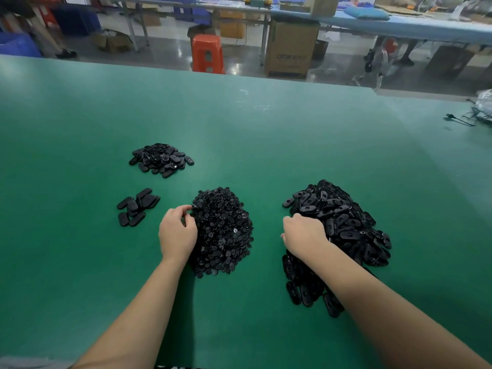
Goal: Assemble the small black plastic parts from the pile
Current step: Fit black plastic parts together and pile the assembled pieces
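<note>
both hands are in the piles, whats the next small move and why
Probably lift each hand out with one part: the left hand curls its fingertips at the edge of the pile of small round pieces, and the right hand digs into the pile of oval shells. Neither grip visibly holds a part clear of its pile yet.

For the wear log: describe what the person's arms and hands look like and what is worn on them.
Both forearms are bare as far as the frame shows, with no sleeves in sight. The left hand and right hand wear no gloves. No watch, bracelet or ring shows, though the fingers are partly hidden. A bit of grey fabric shows at the lower left corner.
</note>
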Motion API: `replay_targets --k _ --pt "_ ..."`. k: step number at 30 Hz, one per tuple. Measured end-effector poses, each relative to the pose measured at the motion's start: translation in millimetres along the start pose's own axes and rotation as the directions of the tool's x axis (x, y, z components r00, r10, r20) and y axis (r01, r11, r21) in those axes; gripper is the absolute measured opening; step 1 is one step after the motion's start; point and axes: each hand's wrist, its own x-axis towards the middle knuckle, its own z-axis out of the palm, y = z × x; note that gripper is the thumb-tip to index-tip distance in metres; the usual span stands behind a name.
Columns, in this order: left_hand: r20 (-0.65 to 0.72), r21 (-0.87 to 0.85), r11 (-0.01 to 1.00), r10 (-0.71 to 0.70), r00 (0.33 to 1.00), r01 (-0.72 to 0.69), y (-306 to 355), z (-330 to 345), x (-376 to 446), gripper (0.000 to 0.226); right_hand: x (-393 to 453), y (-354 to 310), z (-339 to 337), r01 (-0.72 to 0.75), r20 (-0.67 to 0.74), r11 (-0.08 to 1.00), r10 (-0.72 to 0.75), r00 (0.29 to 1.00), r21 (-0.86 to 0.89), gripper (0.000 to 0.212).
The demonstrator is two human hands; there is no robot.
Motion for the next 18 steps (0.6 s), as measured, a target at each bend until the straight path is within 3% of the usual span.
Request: replay_targets --k 5,10,13,18 --pt "-0.005 -0.005 1.0 0.008 1.0 -0.008 -0.1 -0.1 0.0 0.023 0.4 -1.9 0.5 0.032 -0.049 0.998 -0.029 0.998 0.057 0.016" --pt "-0.008 -0.022 1.0 0.008 1.0 -0.008 -0.6 -0.4 -0.1 0.022 2.0 -10.4 0.4 0.017 -0.145 0.993 0.0 0.989 0.115 0.035" --pt "0.005 -0.024 1.0 0.014 1.0 -0.014 0.0 -1.1 -0.8 0.022 4.1 -10.5 -1.6 -0.052 -0.043 0.998 0.054 0.998 0.048 0.042" --pt "0.053 0.115 0.989 0.091 0.994 -0.097 1.2 2.2 -3.3 0.027 5.8 -11.1 -3.6 -0.036 -0.004 0.995 0.037 0.999 0.095 0.014"
